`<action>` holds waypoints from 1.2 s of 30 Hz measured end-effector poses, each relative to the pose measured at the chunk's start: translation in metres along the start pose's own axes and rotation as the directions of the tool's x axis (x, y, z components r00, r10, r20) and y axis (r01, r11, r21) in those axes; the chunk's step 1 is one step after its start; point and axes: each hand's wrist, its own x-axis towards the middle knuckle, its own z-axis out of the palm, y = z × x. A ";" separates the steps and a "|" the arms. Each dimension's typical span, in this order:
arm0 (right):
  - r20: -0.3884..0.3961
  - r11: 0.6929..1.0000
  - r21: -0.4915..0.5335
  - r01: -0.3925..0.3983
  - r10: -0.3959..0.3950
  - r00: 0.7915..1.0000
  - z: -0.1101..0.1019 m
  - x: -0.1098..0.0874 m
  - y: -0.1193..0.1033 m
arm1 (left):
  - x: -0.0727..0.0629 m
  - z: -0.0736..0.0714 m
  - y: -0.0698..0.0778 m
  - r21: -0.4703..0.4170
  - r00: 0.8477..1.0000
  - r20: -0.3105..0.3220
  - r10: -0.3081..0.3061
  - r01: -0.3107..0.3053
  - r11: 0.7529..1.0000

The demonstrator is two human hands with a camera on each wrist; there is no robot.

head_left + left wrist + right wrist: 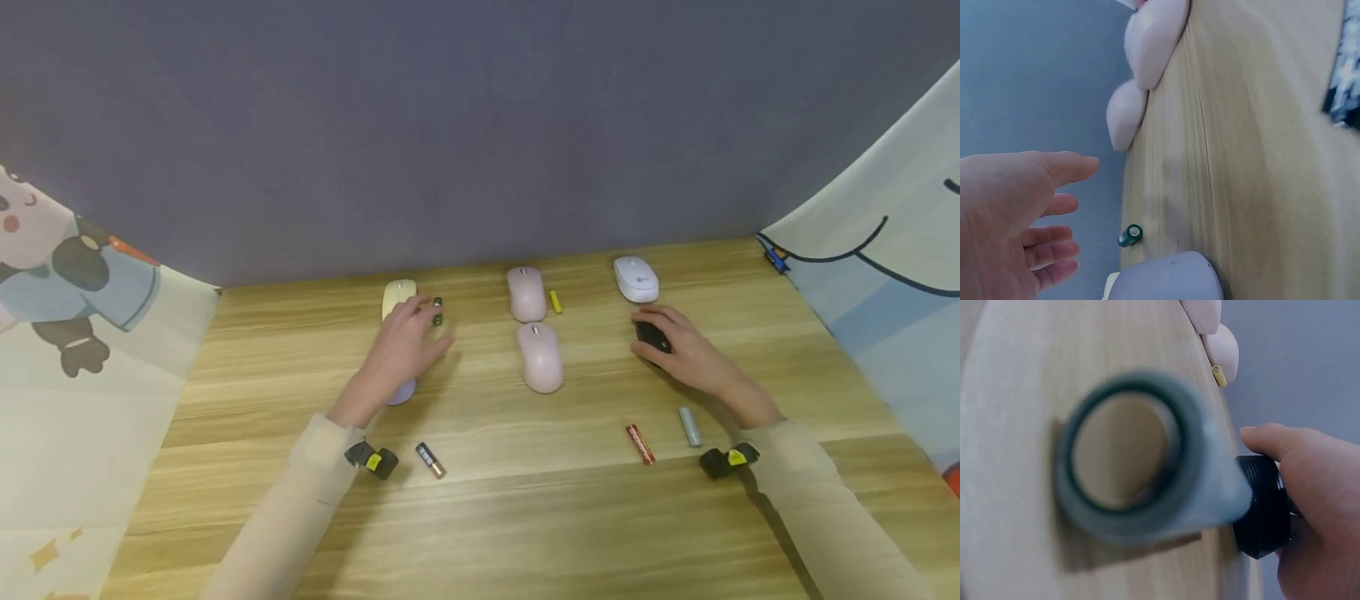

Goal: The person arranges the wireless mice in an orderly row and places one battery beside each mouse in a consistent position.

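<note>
My left hand (405, 346) hovers with loosely bent fingers and holds nothing. Beneath and around it lie a cream mouse (399, 292), a purple mouse (402, 393), mostly covered in the head view, and a small green battery (438, 312). The left wrist view shows the hand apart from the green battery (1132, 235) and purple mouse (1169, 278). On the other side, my right hand (686, 354) grips a black mouse (653, 336), thumb and fingers on its two sides. A white mouse (636, 279) lies just beyond that hand.
Two pink mice (527, 294) stand in line mid-table, a yellow battery (555, 302) beside the farther one. Nearer lie a black-and-copper battery (431, 460), a red battery (641, 444) and a grey battery (689, 427). A dark backdrop (480, 142) rises behind the wooden table (525, 525).
</note>
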 end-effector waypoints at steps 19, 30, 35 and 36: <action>0.014 1.000 -0.018 -0.004 0.004 1.000 -0.002 0.001 0.000 | -0.073 -0.005 -0.019 -0.074 0.997 -0.079 -0.012 0.006 0.997; 0.016 1.000 -0.004 -0.015 0.015 1.000 -0.002 0.001 -0.001 | -0.085 0.003 -0.024 -0.078 0.990 -0.140 0.000 -0.011 0.997; -0.033 0.999 0.037 -0.010 0.011 0.999 -0.006 0.001 0.000 | -0.087 0.007 -0.027 -0.066 0.988 -0.153 0.012 -0.023 0.998; -0.055 0.999 0.038 -0.008 0.010 0.998 -0.008 0.002 0.001 | -0.087 0.008 -0.027 -0.062 0.988 -0.154 0.014 -0.024 0.998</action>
